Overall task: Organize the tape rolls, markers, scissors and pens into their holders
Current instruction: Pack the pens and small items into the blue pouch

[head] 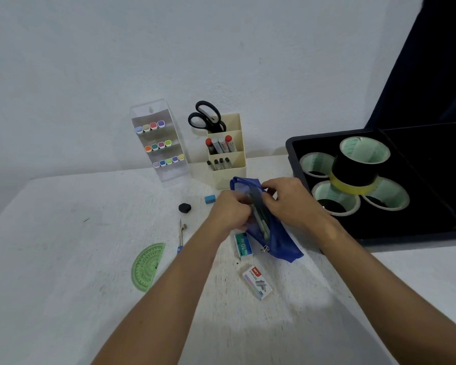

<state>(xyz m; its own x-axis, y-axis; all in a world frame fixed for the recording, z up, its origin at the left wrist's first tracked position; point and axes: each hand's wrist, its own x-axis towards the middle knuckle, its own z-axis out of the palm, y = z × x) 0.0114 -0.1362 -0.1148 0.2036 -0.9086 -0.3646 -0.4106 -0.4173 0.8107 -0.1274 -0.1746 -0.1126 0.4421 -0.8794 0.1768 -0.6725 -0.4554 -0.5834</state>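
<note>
- While both my hands work at the blue pouch point(270, 227) on the white table point(63, 259), my left hand point(232, 210) pinches its near edge and my right hand point(287, 200) curls shut around its top.
- Scissors point(206, 118), markers point(221, 144) and pens point(219, 164) stand in the cream holder point(229, 175).
- Colour markers point(158, 144) fill the clear rack point(166, 172).
- Tape rolls point(358, 167) sit in the black tray point(419, 233).
</note>
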